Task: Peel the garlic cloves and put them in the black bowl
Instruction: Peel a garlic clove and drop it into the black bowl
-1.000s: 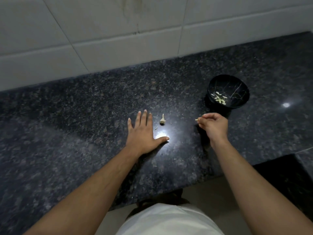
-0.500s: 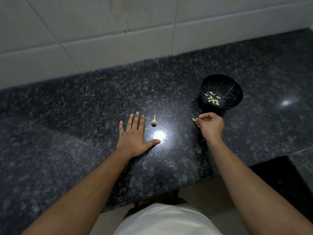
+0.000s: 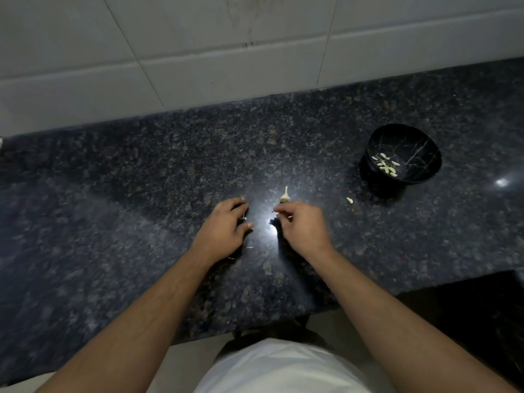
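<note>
A dark speckled granite counter [image 3: 141, 208] below white wall tiles. Both hands have curled fingers: the left hand [image 3: 224, 231] over small skin scraps, the right hand [image 3: 300, 228] apparently pinching a sliver; I cannot tell exactly what. Just beyond stands the garlic stem [image 3: 285, 195]; one clove [image 3: 349, 200] lies near the black bowl [image 3: 425, 177] of peeled cloves [image 3: 386, 163], kept within reach at right.

A dark speckled polished granite countertop [image 3: 141, 180] spans the view. Behind it rises a wall of large pale grey rectangular ceramic tiles [image 3: 198, 38] with thin grout lines. Bright glare from overhead light [image 3: 270, 221] reflects off the stone near its middle; a smaller reflection [image 3: 502, 182] lies at far right. Pale beige floor [image 3: 192, 353] shows below the counter's front edge.
</note>
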